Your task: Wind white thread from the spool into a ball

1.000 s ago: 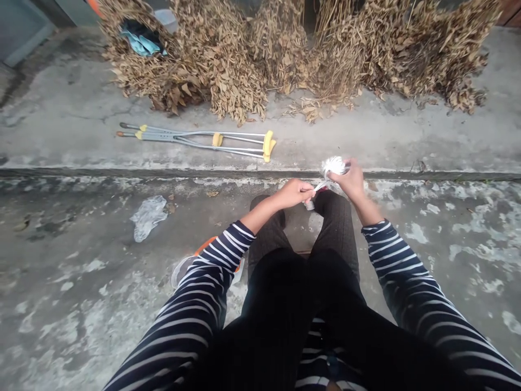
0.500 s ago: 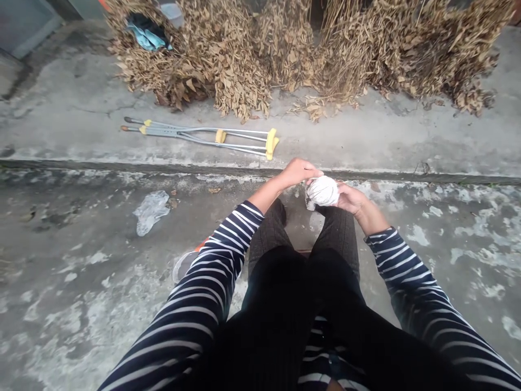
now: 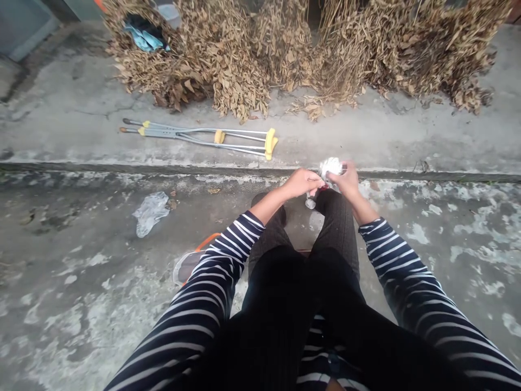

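1. My right hand [image 3: 348,180] was curled around a crumpled white wad [image 3: 330,166] (foil or tissue, I couldn't tell), just above my knees [image 3: 336,217].
2. My left hand [image 3: 301,183] was closed narrow on a small clear-ended item [image 3: 310,203], just beside the wad.
3. Aluminium crutches [image 3: 199,137] lay beyond on the concrete ledge [image 3: 366,141].

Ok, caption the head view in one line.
Right hand grips a crumpled white wad, left hand beside it, yellow-padded metal crutches beyond.

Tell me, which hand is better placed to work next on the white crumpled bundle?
Probably the right hand: its fingers touch the bundle, while the left hand sits lower, beside it.
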Demonstrator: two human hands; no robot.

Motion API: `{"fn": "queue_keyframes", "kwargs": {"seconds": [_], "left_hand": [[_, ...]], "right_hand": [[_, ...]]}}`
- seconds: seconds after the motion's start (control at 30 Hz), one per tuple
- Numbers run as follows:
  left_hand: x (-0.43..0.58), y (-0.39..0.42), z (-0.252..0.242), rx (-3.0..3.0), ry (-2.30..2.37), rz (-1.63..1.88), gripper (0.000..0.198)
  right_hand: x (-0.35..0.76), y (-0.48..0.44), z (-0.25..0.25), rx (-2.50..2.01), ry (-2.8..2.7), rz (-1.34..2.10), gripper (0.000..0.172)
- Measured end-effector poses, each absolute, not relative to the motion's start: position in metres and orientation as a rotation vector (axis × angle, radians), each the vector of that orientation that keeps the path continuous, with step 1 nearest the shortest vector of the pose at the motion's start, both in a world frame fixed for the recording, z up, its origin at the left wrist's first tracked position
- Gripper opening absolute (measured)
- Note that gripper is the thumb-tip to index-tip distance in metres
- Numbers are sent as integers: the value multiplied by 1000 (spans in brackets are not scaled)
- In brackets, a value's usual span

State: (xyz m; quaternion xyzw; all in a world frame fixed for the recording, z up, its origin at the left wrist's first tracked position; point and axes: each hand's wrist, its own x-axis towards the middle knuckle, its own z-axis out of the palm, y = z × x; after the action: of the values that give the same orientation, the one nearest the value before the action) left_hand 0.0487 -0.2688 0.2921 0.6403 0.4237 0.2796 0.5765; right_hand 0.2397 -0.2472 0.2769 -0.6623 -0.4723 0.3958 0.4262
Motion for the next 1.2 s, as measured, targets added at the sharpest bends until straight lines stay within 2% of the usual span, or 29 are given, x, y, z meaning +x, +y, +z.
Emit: {"fn": "queue_keyframes", "kwargs": {"seconds": [0.07, 0.27, 0.43, 0.53, 0.67, 0.9, 1.03, 1.2], "left_hand": [[43, -262, 302, 1593, 1061, 623, 37], [40, -254, 322, 1821, 1139, 521, 36], [45, -249, 326, 1856, 1102, 582, 27], [44, -245, 316, 1801, 1100, 652, 31], [46, -251, 291, 1531, 1155, 814, 39], [53, -290, 256, 1180, 994, 846, 47], [52, -306, 258, 1210, 981, 753, 46], [45, -313, 288, 1348, 891, 581, 37]], "right_hand": [[237, -256, 270, -1690, -1309, 961, 53], [243, -273, 279, -1529, -1523, 1585, 45], [255, -279, 292, -1285, -1259, 2068, 46], [258, -288, 290, -1120, -1078, 2193, 46], [255, -297, 288, -1005, -966, 2102, 40], [254, -289, 311, -1031, -938, 1896, 52], [258, -269, 311, -1270, -1014, 1596, 45], [261, -252, 297, -1589, -1197, 1220, 48]]}}
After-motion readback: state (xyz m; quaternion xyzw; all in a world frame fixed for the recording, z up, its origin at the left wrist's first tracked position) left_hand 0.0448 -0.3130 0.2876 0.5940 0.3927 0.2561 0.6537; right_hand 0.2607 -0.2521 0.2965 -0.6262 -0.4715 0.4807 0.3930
